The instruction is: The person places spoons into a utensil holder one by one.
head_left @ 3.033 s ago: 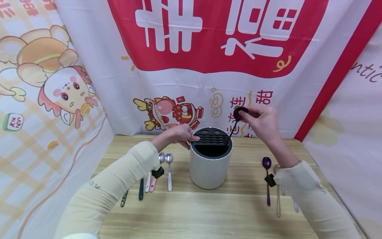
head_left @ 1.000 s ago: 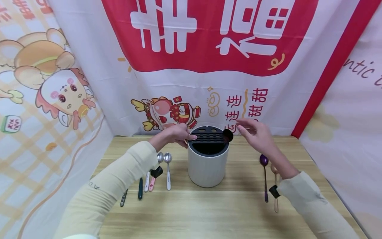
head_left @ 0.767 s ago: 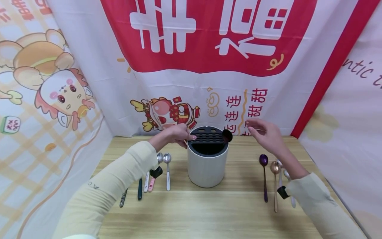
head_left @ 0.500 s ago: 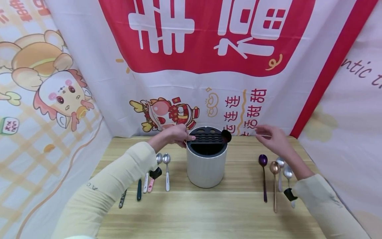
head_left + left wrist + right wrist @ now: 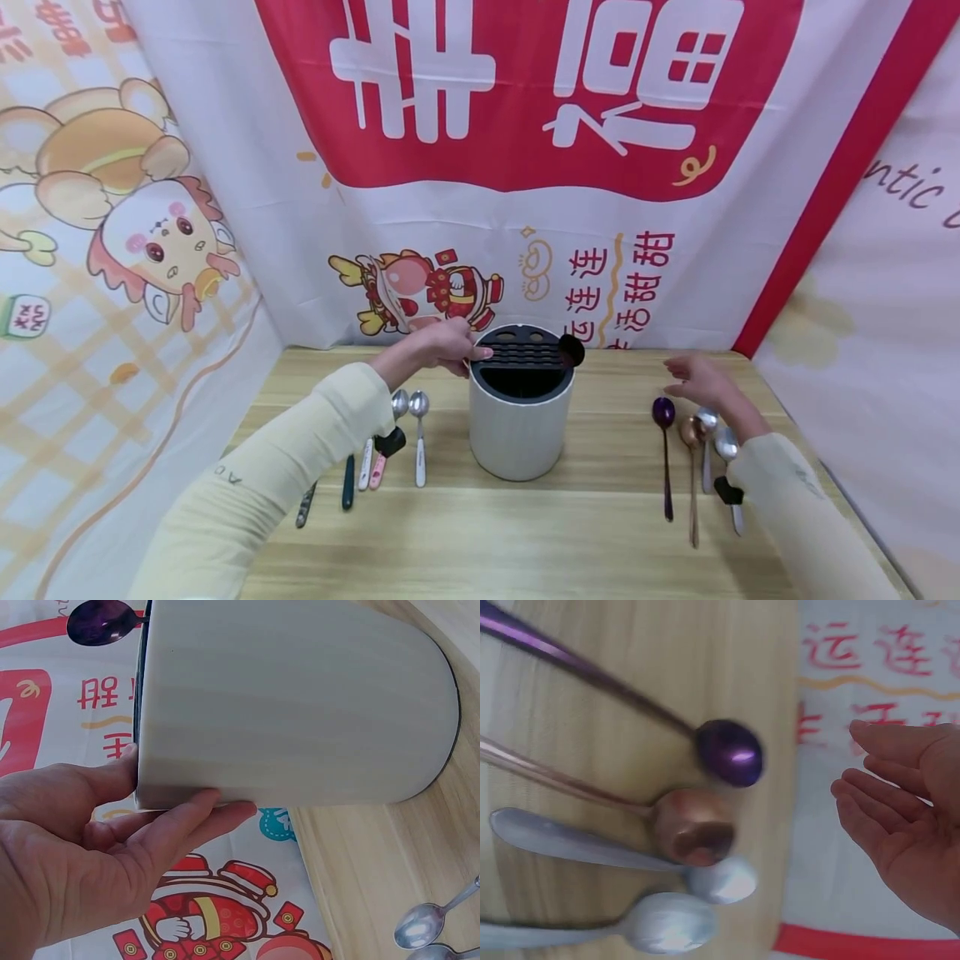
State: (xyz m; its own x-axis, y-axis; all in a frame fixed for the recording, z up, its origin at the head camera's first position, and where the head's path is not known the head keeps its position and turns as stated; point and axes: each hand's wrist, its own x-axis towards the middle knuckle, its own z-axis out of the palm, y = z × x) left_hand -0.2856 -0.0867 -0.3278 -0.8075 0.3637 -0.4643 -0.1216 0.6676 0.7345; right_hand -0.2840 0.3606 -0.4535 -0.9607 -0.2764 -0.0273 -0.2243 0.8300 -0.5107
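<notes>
A white cylindrical holder (image 5: 519, 437) with a black slotted lid (image 5: 517, 358) stands upright on the table. The left hand (image 5: 442, 343) grips its rim, thumb on the lid's edge and fingers against the outer wall, as the left wrist view also shows. A dark purple spoon (image 5: 101, 621) stands in the lid's right side, bowl up. The right hand (image 5: 708, 387) is empty, fingers loosely bent, just above a purple spoon (image 5: 730, 753). Beside that spoon lie a copper-coloured spoon (image 5: 694, 825) and two silver spoons (image 5: 669, 922), bowls toward the back.
Left of the holder several spoons lie on the wooden table (image 5: 480, 542), among them a white-handled one (image 5: 420, 450), a pink-handled one (image 5: 377, 472) and a dark green handle (image 5: 348, 483). Printed cloth hangs behind and at both sides.
The right hand held the dark spoon at the lid, let it go there, and has moved right and down to above the spoons on the right. The left hand still grips the holder.
</notes>
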